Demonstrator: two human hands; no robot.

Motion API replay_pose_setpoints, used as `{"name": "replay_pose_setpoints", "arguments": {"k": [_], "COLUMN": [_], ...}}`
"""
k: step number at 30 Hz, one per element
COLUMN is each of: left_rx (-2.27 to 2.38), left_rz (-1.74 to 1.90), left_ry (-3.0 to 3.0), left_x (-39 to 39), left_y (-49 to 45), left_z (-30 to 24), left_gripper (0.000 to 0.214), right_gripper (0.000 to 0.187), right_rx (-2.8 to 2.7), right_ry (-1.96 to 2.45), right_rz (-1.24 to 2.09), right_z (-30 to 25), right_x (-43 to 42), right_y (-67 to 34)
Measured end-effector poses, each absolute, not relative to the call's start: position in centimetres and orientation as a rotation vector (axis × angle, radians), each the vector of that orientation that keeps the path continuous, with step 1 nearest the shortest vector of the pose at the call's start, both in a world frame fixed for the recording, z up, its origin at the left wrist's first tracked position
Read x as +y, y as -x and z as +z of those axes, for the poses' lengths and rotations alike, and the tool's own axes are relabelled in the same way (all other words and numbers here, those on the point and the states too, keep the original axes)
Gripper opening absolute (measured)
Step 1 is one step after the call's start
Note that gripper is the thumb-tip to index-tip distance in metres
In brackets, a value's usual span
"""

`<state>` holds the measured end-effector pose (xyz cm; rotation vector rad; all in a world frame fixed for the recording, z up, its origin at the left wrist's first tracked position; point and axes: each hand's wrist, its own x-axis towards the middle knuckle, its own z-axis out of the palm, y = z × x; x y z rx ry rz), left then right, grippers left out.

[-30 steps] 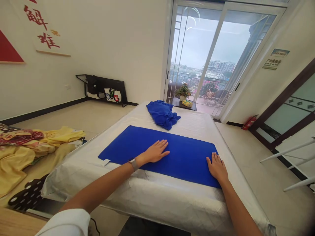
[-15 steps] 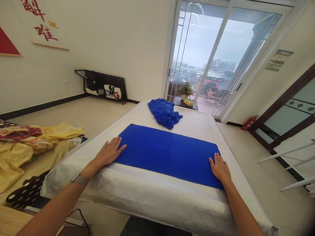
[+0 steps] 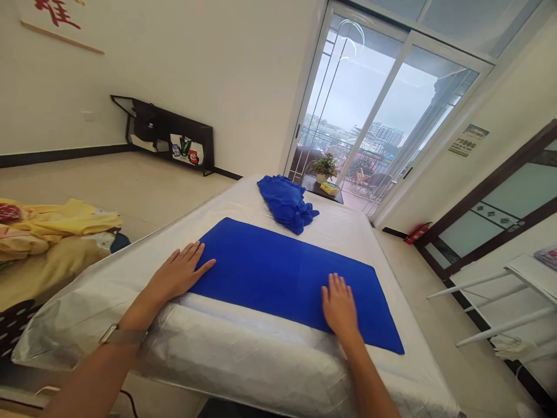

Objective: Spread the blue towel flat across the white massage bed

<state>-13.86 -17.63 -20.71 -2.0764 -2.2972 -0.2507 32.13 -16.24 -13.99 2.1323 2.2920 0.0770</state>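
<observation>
A flat blue cloth [image 3: 274, 273], folded into a smooth rectangle, lies on the plastic-covered mattress [image 3: 209, 337]. My left hand [image 3: 178, 271] rests flat at its left edge, thumb on the cloth and fingers spread, holding nothing. On the right part of the cloth, inside its right edge, my right hand [image 3: 340, 303] lies flat with the fingers stretched out. Beyond the rectangle sits a crumpled blue cloth [image 3: 287, 203], apart from both hands.
Yellow bedding [image 3: 61, 238] is heaped on the left. A small dark table [image 3: 311, 186] with a potted plant [image 3: 325, 165] stands past the mattress, before the sliding glass door [image 3: 361, 110]. To the right are a white-legged stand [image 3: 491, 334] and a fire extinguisher [image 3: 418, 233].
My right hand has slid left from the right edge of the flat cloth onto its surface. My left hand stays at the left edge. The view has tilted and shifted a little.
</observation>
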Motion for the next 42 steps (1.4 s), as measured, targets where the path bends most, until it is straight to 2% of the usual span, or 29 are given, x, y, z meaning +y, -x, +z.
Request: {"name": "replay_pose_setpoints", "arguments": {"k": [5,8,17,21,27,31,33,37,42], "left_rx": [-2.288,-2.243,-2.283,-2.186,-2.146,-2.274,-2.194,-1.705,-1.619], "left_rz": [-0.209,-0.215,-0.184,-0.124,-0.082,-0.326,-0.413,-0.258,-0.253], "left_ry": [2.076,2.079,2.098,2.173,2.193,2.139,2.365,2.904,2.857], "left_x": [-17.8,-18.0,-17.7,-17.7,-17.6,-17.5,-17.5,-16.7,-15.5], "left_y": [13.8,14.0,14.6,15.4,15.7,10.4,5.8,-3.7,-8.6], "left_z": [-20.5,-20.7,-20.9,-21.0,-20.2,-17.3,-15.8,-14.5,-16.2], "left_gripper": [0.086,0.084,0.085,0.076,0.069,0.078,0.077,0.072,0.082], "right_gripper": [0.078,0.082,0.072,0.073,0.075,0.075,0.076,0.077,0.079], "right_rx": [2.5,2.492,2.342,2.145,2.063,2.076,2.08,2.094,2.084], "right_ry": [-1.862,-1.824,-2.059,-2.252,-2.355,-2.372,-2.381,-2.396,-2.389], "right_rz": [-0.369,-0.458,-0.224,-0.109,-0.041,-0.068,-0.078,-0.11,-0.105], "right_z": [-14.0,-14.1,-16.0,-17.2,-18.0,-18.0,-18.1,-18.1,-18.0], "right_x": [-18.1,-18.7,-19.7,-20.1,-20.2,-20.2,-20.2,-20.1,-20.1], "right_y": [-24.9,-25.5,-39.8,-46.2,-47.9,-47.5,-47.5,-47.8,-47.8]}}
